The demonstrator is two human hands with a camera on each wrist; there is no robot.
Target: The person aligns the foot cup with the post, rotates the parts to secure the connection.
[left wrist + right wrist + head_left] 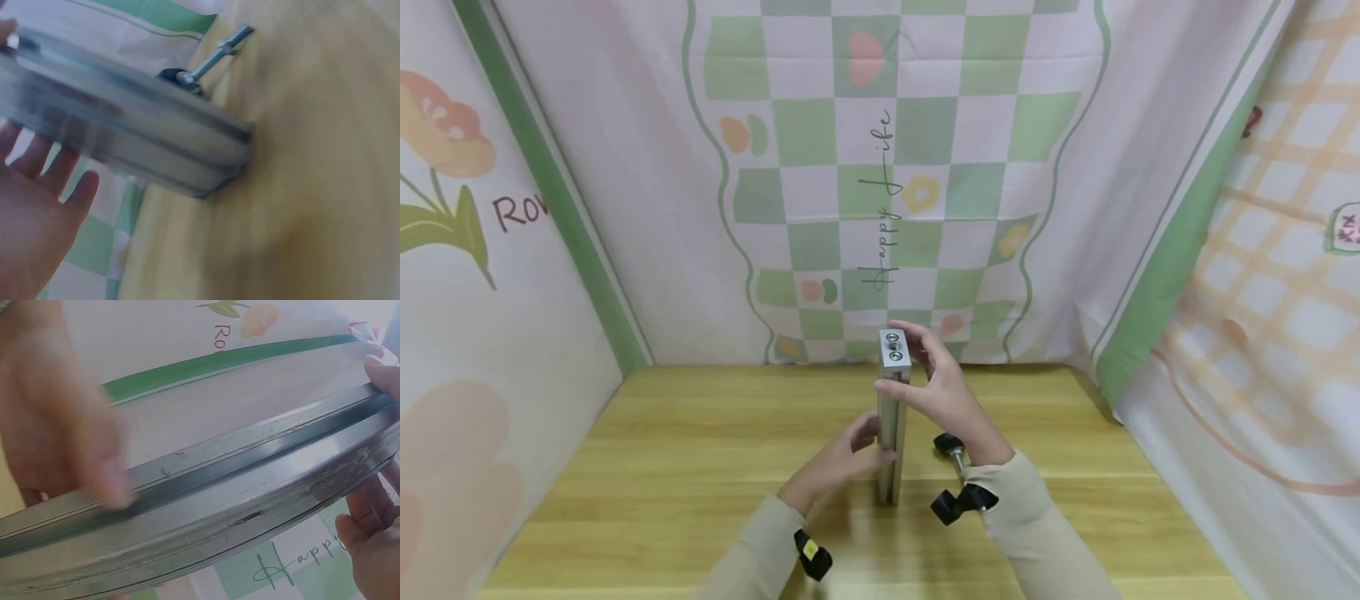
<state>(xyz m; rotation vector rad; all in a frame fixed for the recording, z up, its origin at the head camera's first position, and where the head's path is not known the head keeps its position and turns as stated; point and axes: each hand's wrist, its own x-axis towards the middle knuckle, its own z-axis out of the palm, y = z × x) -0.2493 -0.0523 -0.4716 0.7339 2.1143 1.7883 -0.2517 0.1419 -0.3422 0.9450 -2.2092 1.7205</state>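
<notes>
A long silver aluminium profile (891, 433) stands upright on the table, its end face with two screw holes turned up. My right hand (943, 387) grips it near the top, thumb on the near side and fingers round the far side. Lower down, my left hand (838, 462) is at the profile's left side, its thumb across the near face in the head view. The left wrist view shows the left fingers (59, 172) fairly straight beside the profile, and the right wrist view has that hand blurred.
A threaded bolt with a nut and black knob (950, 444) lies on the wooden table (715, 433), right of the profile and partly behind the right forearm. Black devices (812, 557) sit on both wrists. Printed curtains (895, 192) close off the back and sides.
</notes>
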